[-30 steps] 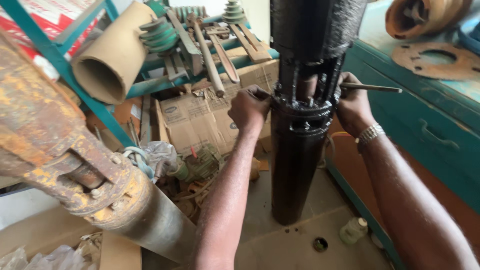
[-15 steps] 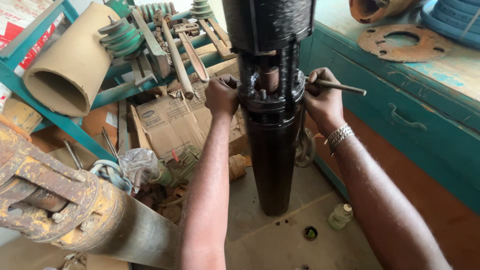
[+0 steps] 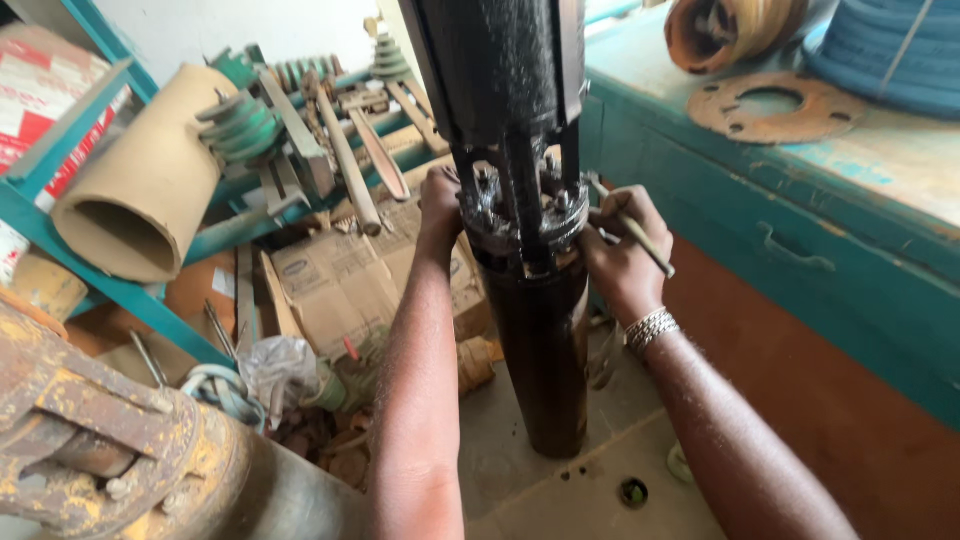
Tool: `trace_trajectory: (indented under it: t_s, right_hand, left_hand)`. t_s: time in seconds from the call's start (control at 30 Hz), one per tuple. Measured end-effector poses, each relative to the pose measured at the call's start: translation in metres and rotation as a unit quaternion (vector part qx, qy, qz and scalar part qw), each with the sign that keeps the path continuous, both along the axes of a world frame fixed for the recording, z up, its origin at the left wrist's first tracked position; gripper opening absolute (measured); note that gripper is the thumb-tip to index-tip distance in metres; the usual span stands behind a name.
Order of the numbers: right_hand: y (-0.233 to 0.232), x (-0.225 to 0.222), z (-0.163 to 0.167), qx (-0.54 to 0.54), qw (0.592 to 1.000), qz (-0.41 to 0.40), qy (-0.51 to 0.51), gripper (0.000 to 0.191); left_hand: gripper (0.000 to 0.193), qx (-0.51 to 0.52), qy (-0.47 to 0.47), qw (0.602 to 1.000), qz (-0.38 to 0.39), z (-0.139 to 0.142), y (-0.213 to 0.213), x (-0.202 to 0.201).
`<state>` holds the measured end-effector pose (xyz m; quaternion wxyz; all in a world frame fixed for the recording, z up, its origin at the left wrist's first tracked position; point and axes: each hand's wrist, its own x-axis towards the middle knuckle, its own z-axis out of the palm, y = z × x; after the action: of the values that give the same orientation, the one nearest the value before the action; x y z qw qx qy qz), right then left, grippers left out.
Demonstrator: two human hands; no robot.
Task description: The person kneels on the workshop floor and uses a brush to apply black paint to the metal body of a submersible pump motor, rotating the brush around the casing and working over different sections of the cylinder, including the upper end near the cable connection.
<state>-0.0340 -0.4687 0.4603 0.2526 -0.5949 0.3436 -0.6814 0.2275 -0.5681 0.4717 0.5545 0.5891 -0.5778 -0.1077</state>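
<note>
On the concrete floor [image 3: 600, 480] in the middle of the scene stands a tall dark pump [image 3: 535, 300], upright, its upper body black and its lower casing brown, the two joined by a bolted flange [image 3: 520, 215] with rods running up from it. The left hand [image 3: 440, 205] rests against the left side of the flange, fingers curled onto it; whether it grips anything small there cannot be told. The right hand [image 3: 620, 255] is closed around a thin metal tool [image 3: 635, 230] whose tip meets the flange on its right side and whose free end sticks out to the right and nearer. A metal bracelet [image 3: 650, 328] sits on the right wrist.

Left of the pump, a flattened carton [image 3: 340, 285] lies on the floor, with loose clutter and a crumpled plastic bag [image 3: 275, 365] nearer. Farther left a teal rack [image 3: 100, 285] holds a cardboard tube [image 3: 150, 190], green ribbed parts [image 3: 240, 125] and long metal bars [image 3: 345, 160]. At the near left corner looms a rusty yellowish machine [image 3: 110, 450]. To the right runs a teal bench [image 3: 800, 240] with a drawer handle on its front; on its top lie a rusty flat ring [image 3: 780, 105] and, at the far right, a coil of blue hose [image 3: 890, 50]
</note>
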Motion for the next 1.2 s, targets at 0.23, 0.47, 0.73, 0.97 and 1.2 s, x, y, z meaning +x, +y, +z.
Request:
trace_trajectory:
  t_s: [0.23,0.47,0.73,0.97,1.2]
  right_hand:
    - [0.008,0.001,0.005,-0.014,1.000,-0.022,0.017,0.023]
    - [0.008,-0.002,0.011,-0.016,0.998,-0.051,0.028,0.022]
    - [0.024,-0.017,0.014,-0.020,0.999,-0.041,0.026,0.021]
    - [0.050,-0.034,0.015,0.029,0.999,-0.031,0.011,0.022]
    - [0.066,-0.041,0.020,0.030,0.998,-0.047,0.032,0.024]
  left_hand:
    - [0.016,0.027,-0.020,0.999,-0.042,0.013,0.008,0.001]
    - [0.019,-0.036,-0.095,0.995,0.019,0.005,0.010,0.003]
    - [0.022,-0.186,0.131,0.966,0.125,0.000,0.162,-0.043]
    - [0.022,-0.185,-0.078,0.952,0.233,0.005,0.243,-0.176]
    - [0.028,-0.158,-0.114,0.918,0.345,0.006,0.232,-0.208]
